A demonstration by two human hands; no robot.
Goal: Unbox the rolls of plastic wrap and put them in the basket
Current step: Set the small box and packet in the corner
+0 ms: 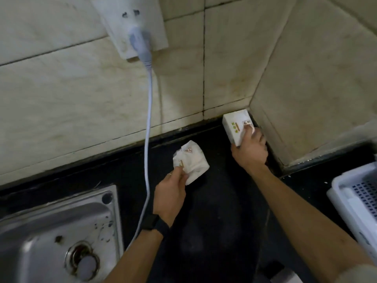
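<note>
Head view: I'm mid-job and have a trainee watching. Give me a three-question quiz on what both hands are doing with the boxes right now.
1. True or false: the right hand grips the intact box standing in the corner of the tiled wall.
2. What does the left hand hold? A) a crumpled box B) the cable C) a roll of plastic wrap
3. Fill in: the basket sits at the ____ edge of the view, on the counter.

Key:
1. True; the fingers close around the box.
2. A, the crumpled box; the cable hangs beside the hand, untouched.
3. Right.
</note>
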